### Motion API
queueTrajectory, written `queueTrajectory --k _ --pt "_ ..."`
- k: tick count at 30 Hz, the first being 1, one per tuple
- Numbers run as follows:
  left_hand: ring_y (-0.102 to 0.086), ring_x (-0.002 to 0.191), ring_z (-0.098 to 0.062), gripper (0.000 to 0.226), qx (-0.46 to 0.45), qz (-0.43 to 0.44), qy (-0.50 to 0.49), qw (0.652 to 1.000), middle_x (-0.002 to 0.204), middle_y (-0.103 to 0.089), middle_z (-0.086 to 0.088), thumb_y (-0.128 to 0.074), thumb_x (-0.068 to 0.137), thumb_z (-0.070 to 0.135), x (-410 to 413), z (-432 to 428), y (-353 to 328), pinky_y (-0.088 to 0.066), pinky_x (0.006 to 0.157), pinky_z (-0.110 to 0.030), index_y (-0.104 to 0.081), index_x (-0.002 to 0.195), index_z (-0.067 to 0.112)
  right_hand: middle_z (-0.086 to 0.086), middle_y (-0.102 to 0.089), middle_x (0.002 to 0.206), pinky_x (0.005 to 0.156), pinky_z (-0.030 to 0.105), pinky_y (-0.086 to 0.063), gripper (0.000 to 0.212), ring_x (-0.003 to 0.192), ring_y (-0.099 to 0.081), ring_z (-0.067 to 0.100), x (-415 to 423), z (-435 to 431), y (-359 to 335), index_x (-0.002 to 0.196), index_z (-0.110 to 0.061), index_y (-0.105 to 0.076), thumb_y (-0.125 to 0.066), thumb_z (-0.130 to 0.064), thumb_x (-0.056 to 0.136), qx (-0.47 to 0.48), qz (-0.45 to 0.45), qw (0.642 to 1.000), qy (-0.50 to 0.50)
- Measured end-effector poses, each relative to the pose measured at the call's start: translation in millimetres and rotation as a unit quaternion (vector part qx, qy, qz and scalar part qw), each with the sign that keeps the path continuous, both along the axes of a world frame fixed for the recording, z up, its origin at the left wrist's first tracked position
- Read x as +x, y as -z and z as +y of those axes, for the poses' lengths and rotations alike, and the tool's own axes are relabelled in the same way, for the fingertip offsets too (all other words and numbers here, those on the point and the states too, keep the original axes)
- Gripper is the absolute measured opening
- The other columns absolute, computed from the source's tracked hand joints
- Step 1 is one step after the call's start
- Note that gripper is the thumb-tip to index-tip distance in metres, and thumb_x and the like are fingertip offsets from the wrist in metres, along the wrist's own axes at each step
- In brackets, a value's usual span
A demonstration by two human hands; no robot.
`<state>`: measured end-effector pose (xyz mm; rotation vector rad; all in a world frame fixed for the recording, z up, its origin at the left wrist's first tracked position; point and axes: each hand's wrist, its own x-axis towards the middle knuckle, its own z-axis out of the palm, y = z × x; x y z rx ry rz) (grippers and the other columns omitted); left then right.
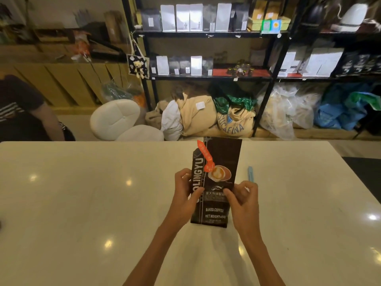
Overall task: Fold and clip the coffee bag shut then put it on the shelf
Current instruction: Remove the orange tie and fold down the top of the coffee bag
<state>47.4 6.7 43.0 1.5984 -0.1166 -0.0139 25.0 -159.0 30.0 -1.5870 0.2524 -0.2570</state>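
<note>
Left hand (186, 189) clamps the left edge of the coffee bag (216, 182) about mid-height, thumb laid over the printed front, fingers curled behind. Right hand (242, 196) pinches the right edge at the same height, thumb tip and forefinger closed on the front panel. Bag stands upright on its flat base on the pale glossy table (82, 203), near the middle, directly in front of the person. Top is still tall and unfolded; one upper corner looks creased inward. An orange tag (206, 157) hangs down the front from near the top. Material reads as dark laminated film or foil: judged fairly stiff, holds a crease, slick under the fingers. Lower half looks filled and squared, upper half flat and empty, so weight probably sits low; likely moderate heft, stable on its base but liable to slide on the shiny surface if pushed from the side. Best hold for folding is probably the two top corners of the flat empty section, pressing air out and rolling down toward the filled part; for carrying, a grip round the firm lower body. A pale blue clip (250, 174) lies on the table just beside the right hand, apart from the bag, untouched. Beyond the table's far edge stands a black metal shelf (206, 35) carrying similar bags, well apart from the work.
</note>
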Motion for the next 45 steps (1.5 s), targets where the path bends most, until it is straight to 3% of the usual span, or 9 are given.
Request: queueTrajectory --k 3,9,16,22,25,28,34,40,45 --pt "-0.064 0.117 -0.025 0.067 0.059 -0.016 0.028 0.998 0.132 -0.057 -0.014 -0.058 0.094 0.008 29.6 7.2 4.9 -0.056 0.093 -0.044 -0.026 0.138 0.047 -0.003 -0.066 0.11 0.072 0.03 -0.062 0.044 0.094 -0.072 0.014 27.1 -4.0 4.0 0.12 -0.035 -0.046 -0.061 -0.006 0.092 -0.019 -0.018 0.999 -0.032" --pt "-0.057 0.128 -0.021 0.07 0.063 0.011 0.114 0.991 0.143 -0.053 0.009 -0.072 0.082 0.009 66.2 14.1 2.3 -0.052 0.101 -0.046 -0.045 0.143 0.032 -0.009 -0.062 0.126 0.089 0.035 -0.058 0.049 0.111 -0.063 0.015 63.2 -13.9 5.1 0.129 -0.043 -0.053 -0.059 -0.01 0.093 -0.151 -0.016 0.984 -0.094" --pt "-0.072 0.082 -0.021 0.032 0.031 0.048 -0.046 0.997 0.079 -0.075 0.001 -0.069 0.081 -0.005 67.5 11.0 -3.4 -0.058 0.067 -0.017 -0.073 0.107 0.013 0.0 -0.074 0.102 0.076 0.008 -0.053 0.024 0.092 -0.067 -0.001 64.2 -13.0 -2.6 0.106 -0.019 -0.075 -0.072 -0.01 0.084 -0.155 -0.029 0.987 -0.031" --pt "-0.048 0.098 -0.011 0.006 0.234 -0.042 -0.122 0.964 0.098 -0.053 0.002 -0.071 0.085 0.019 50.3 9.0 8.6 -0.041 0.087 -0.017 -0.075 0.089 0.019 -0.001 -0.055 0.099 0.065 0.013 -0.049 0.01 0.097 -0.06 0.017 61.4 -14.4 -2.3 0.094 -0.016 -0.076 -0.072 -0.016 0.085 -0.118 0.02 0.993 -0.014" --pt "-0.059 0.108 -0.019 0.007 0.078 0.038 -0.073 0.994 0.111 -0.059 -0.004 -0.063 0.092 0.019 37.3 4.3 15.4 -0.05 0.096 -0.03 -0.069 0.094 0.018 0.006 -0.063 0.109 0.071 0.017 -0.049 0.013 0.097 -0.063 0.017 57.2 -3.6 5.9 0.098 -0.015 -0.07 -0.063 -0.023 0.092 -0.041 0.06 0.997 -0.013" --pt "-0.071 0.09 -0.026 0.014 0.001 0.077 -0.119 0.99 0.092 -0.075 -0.007 -0.057 0.096 0.018 24.3 -6.9 17.9 -0.058 0.08 -0.039 -0.071 0.092 0.015 0.003 -0.063 0.118 0.082 0.033 -0.057 0.022 0.1 -0.063 0.012 53.2 18.4 10.6 0.109 -0.018 -0.067 -0.058 -0.031 0.094 -0.015 0.073 0.997 0.029" --pt "-0.069 0.075 -0.013 0.023 -0.008 0.044 -0.208 0.977 0.079 -0.073 0.0 -0.055 0.096 0.013 17.5 -19.1 5.4 -0.055 0.07 -0.023 -0.071 0.081 0.019 -0.014 -0.045 0.114 0.082 0.015 -0.047 0.023 0.101 -0.051 -0.002 45.7 49.3 -0.5 0.103 -0.036 -0.065 -0.069 -0.044 0.082 -0.241 -0.023 0.97 -0.011" --pt "-0.066 0.067 -0.008 0.023 -0.061 0.065 -0.235 0.968 0.074 -0.073 -0.002 -0.058 0.094 0.015 21.1 -21.1 -8.0 -0.055 0.064 -0.024 -0.072 0.076 0.018 -0.019 -0.064 0.107 0.075 0.008 -0.05 0.024 0.093 -0.06 -0.013 50.5 41.2 -9.8 0.116 -0.028 -0.065 -0.062 -0.026 0.093 -0.045 -0.02 0.999 0.002" --pt "-0.07 0.073 -0.018 0.023 -0.076 0.064 -0.279 0.955 0.076 -0.075 -0.002 -0.061 0.093 0.022 23.0 -25.0 -14.4 -0.059 0.07 -0.037 -0.074 0.074 0.024 -0.006 -0.067 0.109 0.063 0.014 -0.055 0.029 0.085 -0.068 -0.001 38.2 31.4 -9.4 0.122 -0.028 -0.057 -0.047 -0.04 0.097 0.028 0.018 0.999 -0.007"
